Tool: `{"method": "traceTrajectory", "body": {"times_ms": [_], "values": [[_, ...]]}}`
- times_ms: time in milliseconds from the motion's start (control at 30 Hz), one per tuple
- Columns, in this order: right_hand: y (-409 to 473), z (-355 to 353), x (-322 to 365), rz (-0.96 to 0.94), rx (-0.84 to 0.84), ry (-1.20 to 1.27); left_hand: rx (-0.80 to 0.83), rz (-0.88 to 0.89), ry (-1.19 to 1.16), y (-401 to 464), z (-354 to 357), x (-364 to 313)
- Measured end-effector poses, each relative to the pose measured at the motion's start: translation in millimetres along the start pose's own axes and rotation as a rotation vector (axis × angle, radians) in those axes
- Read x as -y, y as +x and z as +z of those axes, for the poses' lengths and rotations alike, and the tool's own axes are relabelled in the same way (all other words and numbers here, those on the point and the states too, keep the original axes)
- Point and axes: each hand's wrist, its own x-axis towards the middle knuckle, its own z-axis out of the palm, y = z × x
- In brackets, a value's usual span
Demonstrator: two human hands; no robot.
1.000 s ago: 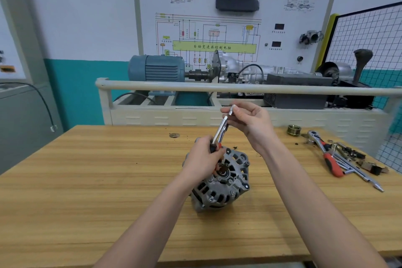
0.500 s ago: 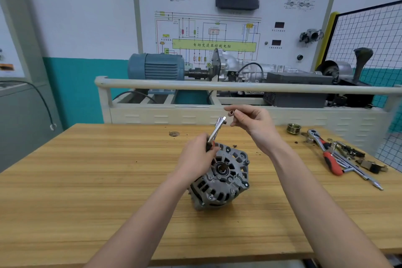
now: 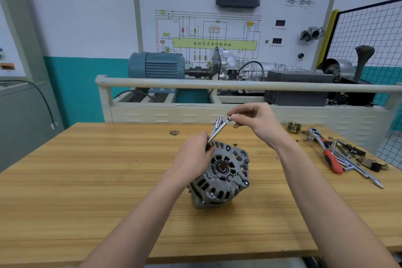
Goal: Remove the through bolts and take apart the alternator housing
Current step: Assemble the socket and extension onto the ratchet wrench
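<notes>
A grey alternator (image 3: pixel 226 172) lies on the wooden table (image 3: pixel 87 191), its shaft end facing me. My left hand (image 3: pixel 191 159) rests against its upper left side and grips the dark handle of a chrome ratchet (image 3: pixel 215 129), which points up and to the right. My right hand (image 3: pixel 254 122) is raised just right of the ratchet head and pinches a small chrome piece (image 3: pixel 227 121) between thumb and fingers. Whether that piece is a socket or a bolt I cannot tell. One bolt head (image 3: pixel 210 195) shows on the housing's lower rim.
A grooved pulley (image 3: pixel 293 126) stands at the table's back right. Beside it lie a red-handled ratchet (image 3: pixel 326 152) and several loose tools and parts (image 3: pixel 356 159). A small washer (image 3: pixel 174 132) sits at the back centre. A training rig with a rail (image 3: pixel 217 85) stands behind the table.
My right hand has come off the ratchet's head and moved up and to the right with the small chrome piece. My left hand slid slightly left on the alternator.
</notes>
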Motion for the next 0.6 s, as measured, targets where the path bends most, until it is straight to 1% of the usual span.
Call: {"method": "traceTrajectory", "body": {"times_ms": [233, 433, 600], "values": [[2, -4, -3, -0.044, 0.128, -0.155, 0.019, 0.036, 0.094, 0, -4, -2], [2, 2, -8, -0.056, 0.066, -0.191, 0.011, 0.065, 0.107, 0, -3, -4], [-1, 13, -18, -0.004, 0.002, -0.154, 0.039, 0.033, 0.051, 1, -1, -6]]}}
